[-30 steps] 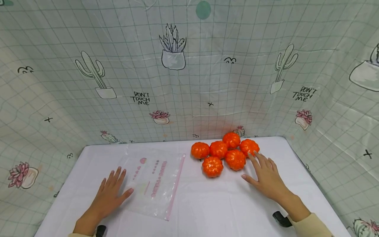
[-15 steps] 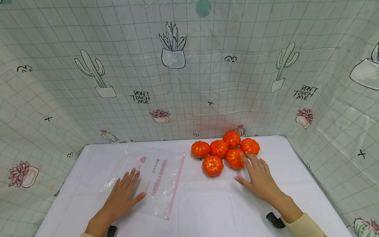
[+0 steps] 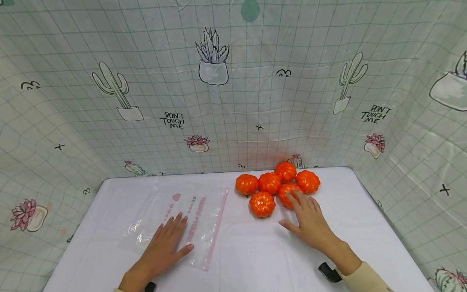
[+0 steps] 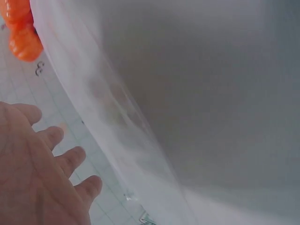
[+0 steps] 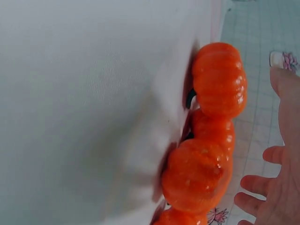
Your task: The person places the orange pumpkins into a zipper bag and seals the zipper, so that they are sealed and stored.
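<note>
A clear zip bag [image 3: 198, 243] with a pink seal edge and pink print lies flat on the white table. Above its lower left part hovers my left hand [image 3: 166, 245], fingers spread and holding nothing; the left wrist view shows this hand [image 4: 40, 164] raised off the surface. Several shiny orange mini pumpkins [image 3: 262, 205] are grouped at the table's back right. My right hand [image 3: 310, 225] has its fingers extended, partly covering the nearest right pumpkin [image 3: 285, 196] in the head view. In the right wrist view the hand [image 5: 281, 180] is apart from the pumpkins [image 5: 219, 79].
The white tabletop [image 3: 251, 259] ends at a hanging cloth [image 3: 233, 101] with a grid and cactus print, behind and on both sides. One pumpkin [image 3: 308, 181] sits at the right end of the group, near the back edge.
My left hand has moved right, from the bag's left edge to over it. My right hand has shifted left, from the rightmost pumpkin toward the front ones. Bag and pumpkins stay in place.
</note>
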Demonstrator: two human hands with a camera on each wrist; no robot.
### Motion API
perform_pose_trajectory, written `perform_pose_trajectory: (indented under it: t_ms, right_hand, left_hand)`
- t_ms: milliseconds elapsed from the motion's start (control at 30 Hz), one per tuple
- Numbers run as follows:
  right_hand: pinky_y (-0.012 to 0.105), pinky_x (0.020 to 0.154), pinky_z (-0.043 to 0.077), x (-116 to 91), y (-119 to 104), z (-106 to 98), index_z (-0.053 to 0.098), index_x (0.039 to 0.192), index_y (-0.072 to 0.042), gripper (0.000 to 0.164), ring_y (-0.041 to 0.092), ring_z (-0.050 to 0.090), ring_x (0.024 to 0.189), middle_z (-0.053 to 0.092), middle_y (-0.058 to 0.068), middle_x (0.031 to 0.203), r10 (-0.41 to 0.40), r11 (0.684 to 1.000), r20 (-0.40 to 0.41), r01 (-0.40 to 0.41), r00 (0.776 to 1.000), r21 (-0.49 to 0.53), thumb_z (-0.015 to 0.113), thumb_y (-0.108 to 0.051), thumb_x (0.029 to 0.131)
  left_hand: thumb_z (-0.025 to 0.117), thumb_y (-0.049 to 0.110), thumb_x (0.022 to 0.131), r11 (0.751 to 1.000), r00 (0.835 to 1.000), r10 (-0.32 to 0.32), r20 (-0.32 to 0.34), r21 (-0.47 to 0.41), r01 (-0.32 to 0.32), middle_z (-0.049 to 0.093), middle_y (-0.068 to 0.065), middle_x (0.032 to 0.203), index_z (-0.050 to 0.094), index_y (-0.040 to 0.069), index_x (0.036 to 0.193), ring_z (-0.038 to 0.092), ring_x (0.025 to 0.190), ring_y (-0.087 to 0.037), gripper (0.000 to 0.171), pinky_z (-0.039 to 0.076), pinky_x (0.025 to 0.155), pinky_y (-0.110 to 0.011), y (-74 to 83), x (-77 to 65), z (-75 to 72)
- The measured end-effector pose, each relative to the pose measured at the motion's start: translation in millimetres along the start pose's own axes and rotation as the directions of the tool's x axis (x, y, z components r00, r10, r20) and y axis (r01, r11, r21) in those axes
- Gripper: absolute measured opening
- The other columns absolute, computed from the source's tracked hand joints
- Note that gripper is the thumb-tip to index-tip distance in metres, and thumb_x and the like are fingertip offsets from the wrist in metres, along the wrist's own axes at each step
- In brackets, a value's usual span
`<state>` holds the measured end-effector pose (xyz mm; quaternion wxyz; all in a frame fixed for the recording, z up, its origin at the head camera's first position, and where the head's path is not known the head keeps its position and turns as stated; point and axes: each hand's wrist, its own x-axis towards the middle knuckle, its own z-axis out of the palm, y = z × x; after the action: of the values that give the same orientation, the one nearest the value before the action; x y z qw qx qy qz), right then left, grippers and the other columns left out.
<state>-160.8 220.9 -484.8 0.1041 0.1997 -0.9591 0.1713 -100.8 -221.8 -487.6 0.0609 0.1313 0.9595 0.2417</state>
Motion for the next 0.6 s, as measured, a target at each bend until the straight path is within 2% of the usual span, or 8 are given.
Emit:
perform_pose_trajectory:
  t_ms: [233, 400, 600]
  right_hand:
    - [0.070, 0.118, 0.025, 4.4, -12.9, 6.4, 0.046, 0.157, -0.001, 0.086, 0.048, 0.041, 0.142, 0.044, 0.026, 0.154, -0.028, 1.000, -0.007, 0.028, 1.000, 0.004, 0.083, -0.042, 0.090]
    - [0.069, 0.119, 0.026, 7.7, -19.6, 13.0, 0.045, 0.158, -0.003, 0.088, 0.047, 0.042, 0.142, 0.045, 0.026, 0.154, -0.027, 0.999, 0.008, 0.027, 1.000, 0.022, 0.083, -0.043, 0.090]
    - [0.067, 0.118, 0.029, 9.8, -25.1, 20.8, 0.045, 0.157, -0.001, 0.087, 0.047, 0.043, 0.142, 0.046, 0.026, 0.154, -0.044, 0.999, 0.008, 0.044, 0.999, 0.029, 0.083, -0.042, 0.090]
  left_hand:
    - [0.063, 0.055, 0.101, 1.000, 0.999, 0.021, 0.044, -0.007, -0.021, 0.026, -0.018, 0.173, 0.036, 0.003, 0.164, 0.021, 0.159, -0.045, 0.085, 0.014, 0.126, -0.067, 13.4, 0.8, 5.5]
    - [0.062, 0.055, 0.101, 0.998, 0.997, 0.070, 0.044, -0.008, -0.069, 0.029, -0.017, 0.172, 0.037, 0.004, 0.163, 0.025, 0.158, -0.045, 0.084, 0.017, 0.126, -0.065, 22.1, 1.0, 14.2]
    - [0.063, 0.059, 0.100, 0.995, 0.994, 0.097, 0.045, 0.000, -0.097, 0.032, -0.016, 0.172, 0.039, 0.006, 0.163, 0.028, 0.157, -0.044, 0.086, 0.018, 0.126, -0.065, 31.5, 0.6, 23.8]
